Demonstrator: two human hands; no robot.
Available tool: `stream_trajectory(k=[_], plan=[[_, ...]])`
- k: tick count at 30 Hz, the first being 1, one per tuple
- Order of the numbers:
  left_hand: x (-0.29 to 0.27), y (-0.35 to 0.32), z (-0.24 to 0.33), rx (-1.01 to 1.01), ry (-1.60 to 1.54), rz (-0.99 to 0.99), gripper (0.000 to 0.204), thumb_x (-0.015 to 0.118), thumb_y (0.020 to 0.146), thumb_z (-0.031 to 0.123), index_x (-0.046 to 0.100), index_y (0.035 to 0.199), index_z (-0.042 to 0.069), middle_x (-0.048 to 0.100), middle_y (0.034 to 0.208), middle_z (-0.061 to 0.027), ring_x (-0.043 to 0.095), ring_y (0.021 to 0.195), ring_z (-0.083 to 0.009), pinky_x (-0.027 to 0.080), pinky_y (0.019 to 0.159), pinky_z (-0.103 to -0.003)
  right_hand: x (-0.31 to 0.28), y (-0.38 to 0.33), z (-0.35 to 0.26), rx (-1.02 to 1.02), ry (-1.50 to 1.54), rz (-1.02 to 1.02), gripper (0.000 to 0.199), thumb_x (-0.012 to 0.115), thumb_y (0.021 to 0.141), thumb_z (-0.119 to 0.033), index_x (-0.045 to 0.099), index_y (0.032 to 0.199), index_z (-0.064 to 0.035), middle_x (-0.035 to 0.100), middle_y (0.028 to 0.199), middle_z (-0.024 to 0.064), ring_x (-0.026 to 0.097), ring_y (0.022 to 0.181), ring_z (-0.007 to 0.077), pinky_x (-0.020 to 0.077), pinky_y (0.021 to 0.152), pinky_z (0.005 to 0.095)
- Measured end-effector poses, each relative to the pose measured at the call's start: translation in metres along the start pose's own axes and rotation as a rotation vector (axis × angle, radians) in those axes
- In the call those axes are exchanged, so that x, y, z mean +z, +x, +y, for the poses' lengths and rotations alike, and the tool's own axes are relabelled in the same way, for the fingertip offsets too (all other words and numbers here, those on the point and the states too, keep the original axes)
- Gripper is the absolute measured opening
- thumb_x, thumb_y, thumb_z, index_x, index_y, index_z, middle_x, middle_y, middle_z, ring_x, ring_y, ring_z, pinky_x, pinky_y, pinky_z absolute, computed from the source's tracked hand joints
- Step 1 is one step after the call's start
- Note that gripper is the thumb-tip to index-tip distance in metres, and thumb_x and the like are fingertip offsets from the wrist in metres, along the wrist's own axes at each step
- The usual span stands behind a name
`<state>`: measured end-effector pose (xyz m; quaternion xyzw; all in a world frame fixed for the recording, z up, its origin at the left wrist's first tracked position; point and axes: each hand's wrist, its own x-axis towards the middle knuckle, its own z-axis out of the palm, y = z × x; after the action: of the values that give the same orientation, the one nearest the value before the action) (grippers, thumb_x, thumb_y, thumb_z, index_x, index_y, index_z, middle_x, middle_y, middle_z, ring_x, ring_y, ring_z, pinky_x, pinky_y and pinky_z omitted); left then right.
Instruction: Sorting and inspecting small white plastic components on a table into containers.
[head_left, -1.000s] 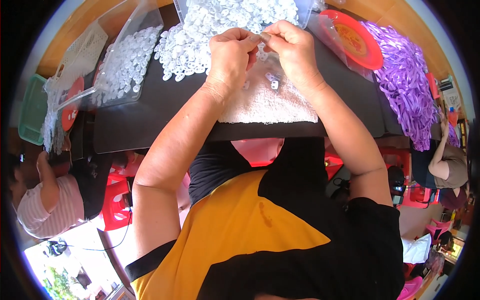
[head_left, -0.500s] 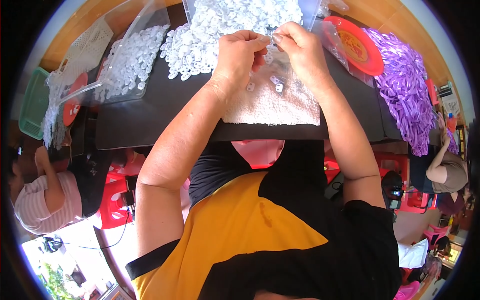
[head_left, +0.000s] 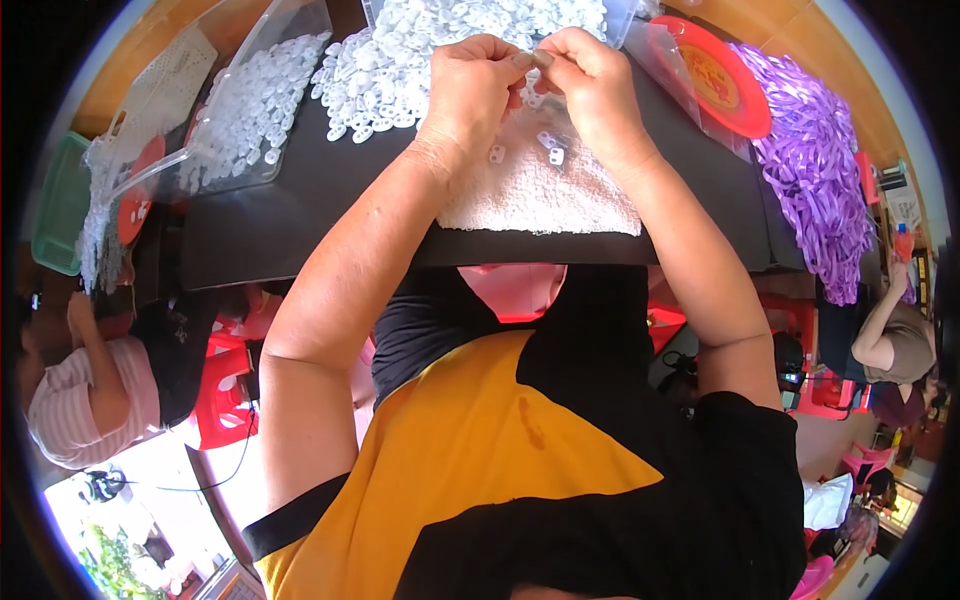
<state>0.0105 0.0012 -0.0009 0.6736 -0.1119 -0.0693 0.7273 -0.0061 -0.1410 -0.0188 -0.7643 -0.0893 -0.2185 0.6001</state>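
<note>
My left hand (head_left: 474, 92) and my right hand (head_left: 590, 88) meet fingertip to fingertip above a pale towel (head_left: 540, 200). Both are closed in a pinch, and whatever lies between the fingertips is too small to make out. Below them on the towel are a few small white plastic pieces with holes (head_left: 556, 156), some on what looks like a clear film. Just beyond my hands spreads a large heap of similar white pieces (head_left: 370, 85), partly hidden by my left hand.
A clear bin (head_left: 243, 110) of white pieces stands at the left, near a green basket (head_left: 62, 200). To the right lie a red plate (head_left: 712, 75) and a pile of purple ribbons (head_left: 815, 170). Other people sit at left (head_left: 95, 400) and right (head_left: 895, 340).
My hands stay pinched together at nearly the same place above the towel. The whole view has shifted slightly, so the table sits a little higher in the picture.
</note>
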Motion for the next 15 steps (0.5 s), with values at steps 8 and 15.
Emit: stream_trajectory(k=[8, 15], plan=[[-0.026, 0.028, -0.001, -0.014, -0.385, 0.213, 0.011, 0.063, 0.087, 0.004, 0.061, 0.091, -0.007, 0.06, 0.073, -0.0098, 0.057, 0.058, -0.0204, 0.043, 0.05, -0.032, -0.023, 0.013, -0.005, -0.049, -0.066, 0.068, 0.011, 0.065, 0.089, -0.009, 0.065, 0.096, -0.0012, 0.063, 0.08, -0.0006, 0.055, 0.073, 0.0064, 0.0451, 0.07, 0.0214], [-0.033, 0.031, 0.0, 0.011, -0.505, 0.31, 0.009, 0.06, 0.087, 0.003, 0.059, 0.085, -0.005, 0.059, 0.07, -0.0111, 0.054, 0.052, -0.0192, 0.04, 0.044, -0.03, -0.033, 0.037, -0.021, -0.06, -0.456, -0.11, 0.013, 0.069, 0.083, -0.015, 0.069, 0.09, -0.0038, 0.068, 0.076, 0.006, 0.062, 0.071, 0.0126, 0.0473, 0.066, 0.0277]])
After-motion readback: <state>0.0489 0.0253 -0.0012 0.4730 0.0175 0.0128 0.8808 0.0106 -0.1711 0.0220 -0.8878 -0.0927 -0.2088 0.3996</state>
